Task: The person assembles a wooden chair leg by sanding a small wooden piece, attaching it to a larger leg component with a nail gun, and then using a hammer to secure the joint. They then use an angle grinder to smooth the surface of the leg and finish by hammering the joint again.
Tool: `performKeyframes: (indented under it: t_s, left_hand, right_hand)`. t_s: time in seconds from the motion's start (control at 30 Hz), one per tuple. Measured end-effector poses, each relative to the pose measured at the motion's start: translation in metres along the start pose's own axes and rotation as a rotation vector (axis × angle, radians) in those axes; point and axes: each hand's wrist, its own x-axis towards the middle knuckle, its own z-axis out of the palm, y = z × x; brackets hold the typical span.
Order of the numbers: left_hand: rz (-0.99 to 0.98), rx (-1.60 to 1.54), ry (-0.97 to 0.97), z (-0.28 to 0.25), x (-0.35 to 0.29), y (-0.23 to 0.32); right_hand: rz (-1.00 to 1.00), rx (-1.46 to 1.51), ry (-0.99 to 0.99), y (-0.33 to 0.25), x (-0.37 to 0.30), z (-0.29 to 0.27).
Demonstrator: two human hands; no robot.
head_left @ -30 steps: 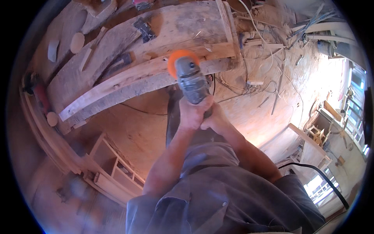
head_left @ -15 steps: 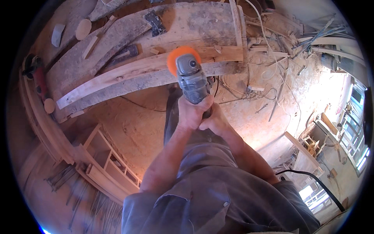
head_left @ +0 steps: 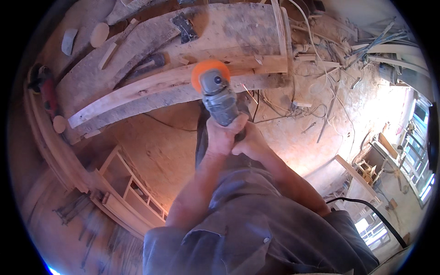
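Both my hands are closed around a dusty grey angle grinder point(head_left: 221, 104) with an orange disc point(head_left: 201, 72). My left hand point(head_left: 222, 139) wraps the body just behind the grinder's head. My right hand point(head_left: 251, 143) grips the rear end, close against the left, and covers most of it. The disc is over the near edge of a long pale wooden board point(head_left: 133, 93), and the grinder hides that stretch of wood. The board lies along the front of a worn workbench point(head_left: 233, 34).
A red angle grinder point(head_left: 48, 94) rests at the far left. On the bench are a dark block-like tool point(head_left: 184, 27) and a loose wood strip point(head_left: 107, 56). Cables point(head_left: 316, 110) trail over the dusty floor at right. A wooden frame point(head_left: 133, 181) stands at lower left.
The angle grinder has shifted slightly left along the board and a little toward me, with both hands still on it. A thin bright streak now shows right of its head.
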Motion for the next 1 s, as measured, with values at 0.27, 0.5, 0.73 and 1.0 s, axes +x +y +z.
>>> performKeyframes:
  t_s: [0.27,0.5,0.73,1.0]
  left_hand:
    - [0.049,-0.017,0.004,0.007,-0.003,-0.003]
    - [0.065,0.125,0.015,0.01,-0.001,-0.006]
    - [0.058,0.029,0.008,0.007,-0.004,-0.002]
    - [0.038,-0.05,0.007,0.003,-0.001,-0.001]
  right_hand:
    - [-0.039,-0.048,-0.001,0.004,-0.003,-0.007]
    - [-0.002,-0.07,-0.004,0.005,-0.003,-0.01]
    - [0.004,-0.226,0.042,0.003,-0.004,-0.01]
    - [0.039,-0.108,-0.016,0.002,0.001,-0.005]
